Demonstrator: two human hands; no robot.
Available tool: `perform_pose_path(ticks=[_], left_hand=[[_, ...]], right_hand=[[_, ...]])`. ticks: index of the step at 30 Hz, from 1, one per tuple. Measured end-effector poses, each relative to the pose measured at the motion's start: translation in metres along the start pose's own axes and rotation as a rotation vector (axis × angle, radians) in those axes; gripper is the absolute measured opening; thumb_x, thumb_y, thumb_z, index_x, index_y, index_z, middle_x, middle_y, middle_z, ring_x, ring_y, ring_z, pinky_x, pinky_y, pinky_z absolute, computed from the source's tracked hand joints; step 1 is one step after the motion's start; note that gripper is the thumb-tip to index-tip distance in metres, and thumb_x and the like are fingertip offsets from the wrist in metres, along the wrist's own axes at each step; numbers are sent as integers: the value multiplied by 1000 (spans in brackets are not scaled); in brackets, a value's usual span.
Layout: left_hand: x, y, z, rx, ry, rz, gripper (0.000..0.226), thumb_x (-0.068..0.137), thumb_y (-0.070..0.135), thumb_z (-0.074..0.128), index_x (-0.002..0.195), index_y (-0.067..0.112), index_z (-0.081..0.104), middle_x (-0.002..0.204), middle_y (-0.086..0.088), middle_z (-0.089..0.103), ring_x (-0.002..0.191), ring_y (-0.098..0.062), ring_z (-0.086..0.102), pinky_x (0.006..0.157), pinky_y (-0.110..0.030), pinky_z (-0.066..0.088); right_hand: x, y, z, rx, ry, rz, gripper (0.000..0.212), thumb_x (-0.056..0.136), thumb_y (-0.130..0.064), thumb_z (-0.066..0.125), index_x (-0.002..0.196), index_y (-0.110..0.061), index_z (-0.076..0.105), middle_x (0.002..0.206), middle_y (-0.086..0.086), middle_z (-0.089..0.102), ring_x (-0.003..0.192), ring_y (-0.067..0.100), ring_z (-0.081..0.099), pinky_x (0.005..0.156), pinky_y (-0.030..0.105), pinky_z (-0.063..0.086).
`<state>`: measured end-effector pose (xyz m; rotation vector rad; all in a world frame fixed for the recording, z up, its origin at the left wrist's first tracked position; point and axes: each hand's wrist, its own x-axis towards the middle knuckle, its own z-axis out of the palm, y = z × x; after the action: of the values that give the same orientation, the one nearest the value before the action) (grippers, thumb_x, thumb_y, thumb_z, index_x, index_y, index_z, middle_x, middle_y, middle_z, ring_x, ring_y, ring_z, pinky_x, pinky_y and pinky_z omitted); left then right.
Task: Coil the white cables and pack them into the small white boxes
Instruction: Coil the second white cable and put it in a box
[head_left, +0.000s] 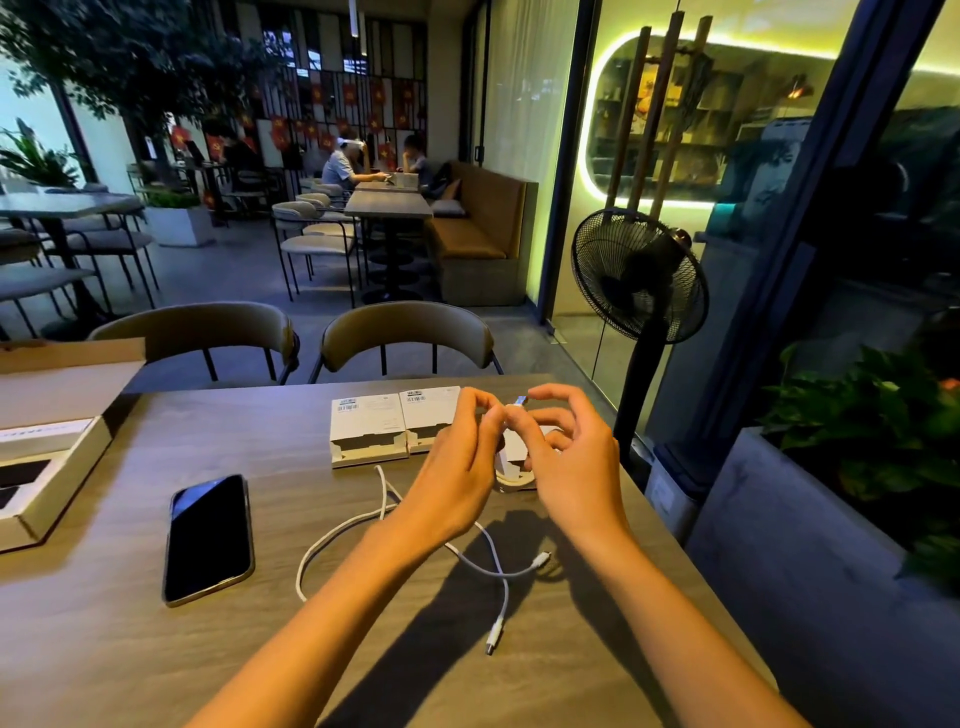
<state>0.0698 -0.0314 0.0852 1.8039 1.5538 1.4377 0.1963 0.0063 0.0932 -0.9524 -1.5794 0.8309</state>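
Note:
Two small white boxes lie side by side at the table's far edge, the left box (368, 428) with its end flap open toward me, the second box (428, 415) partly behind my left hand. A loose white cable (488, 571) sprawls on the table below my hands, both plugs free. My left hand (460, 457) and my right hand (563, 447) meet above the table and pinch the plug end of another white cable (519, 402). Its coiled part (511, 480) shows below my right palm, partly hidden.
A black phone (208, 538) lies face up to the left. A larger open cardboard box (47, 467) sits at the table's left edge. Two chairs (405, 332) stand across the table. A standing fan (639, 280) and planter (857, 441) are beyond the right edge.

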Motion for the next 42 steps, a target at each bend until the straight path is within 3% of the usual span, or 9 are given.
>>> perform_pose_path(ticks=[4, 7, 12, 16, 19, 25, 28, 33, 42], left_hand=[[-5, -3, 1, 105, 2, 87, 18, 105, 38, 36, 122, 36, 28, 107, -6, 68, 79, -15, 69, 72, -37, 60], [-5, -2, 0, 138, 25, 139, 24, 105, 35, 39, 119, 46, 23, 102, -5, 68, 73, -12, 66, 70, -34, 60], [-6, 4, 2, 24, 151, 157, 12, 101, 39, 38, 112, 36, 33, 100, -5, 68, 80, -11, 68, 70, -34, 61], [-6, 5, -2, 21, 173, 154, 14, 100, 41, 37, 112, 39, 31, 97, 0, 66, 79, -6, 67, 66, -20, 57], [-5, 4, -4, 33, 139, 158, 17, 104, 35, 39, 119, 36, 30, 94, -1, 67, 74, -15, 68, 64, -28, 60], [-2, 11, -12, -306, 201, -128, 10, 103, 37, 47, 109, 28, 46, 84, -20, 67, 70, -25, 68, 62, -26, 56], [0, 12, -13, -386, 204, -200, 9, 102, 34, 51, 108, 28, 47, 80, -16, 67, 60, -12, 64, 53, -15, 50], [3, 12, -8, -318, 279, -202, 4, 101, 33, 54, 98, 31, 52, 76, 1, 72, 53, -9, 63, 50, -18, 48], [2, 10, -7, -328, 312, -266, 7, 100, 26, 57, 99, 18, 56, 59, 5, 65, 47, -1, 54, 47, -15, 45]], right_hand=[[3, -9, -1, 139, -29, 225, 36, 82, -45, 78, 109, -26, 65, 85, -6, 76, 77, 4, 71, 65, 21, 54], [1, -11, 1, 221, -44, 256, 34, 79, -49, 76, 96, -20, 71, 66, -9, 72, 61, -2, 65, 61, 18, 50], [0, -12, 3, 193, -91, 41, 21, 95, -39, 63, 99, -21, 72, 81, -11, 73, 80, -3, 69, 69, 14, 53], [3, -10, 0, 155, -179, -9, 11, 101, -32, 58, 98, -30, 68, 85, -15, 72, 87, 1, 70, 75, 17, 57], [2, -9, 0, 159, -170, -18, 9, 99, -33, 61, 97, -28, 67, 91, -9, 74, 93, 7, 71, 81, 23, 60], [3, -7, -10, -3, -313, -140, 17, 103, -27, 58, 118, -23, 66, 106, -13, 71, 103, 2, 67, 88, 20, 57], [4, -4, -13, -67, -298, -161, 15, 103, -27, 58, 116, -26, 66, 105, -14, 71, 101, 3, 68, 86, 23, 59], [3, 0, -11, -91, -239, -231, 16, 103, -24, 60, 117, -23, 67, 105, -12, 72, 100, 2, 68, 83, 18, 57], [1, 8, -6, -130, -165, -384, 18, 101, -13, 61, 117, -15, 68, 107, -13, 70, 102, -5, 65, 81, 10, 54]])
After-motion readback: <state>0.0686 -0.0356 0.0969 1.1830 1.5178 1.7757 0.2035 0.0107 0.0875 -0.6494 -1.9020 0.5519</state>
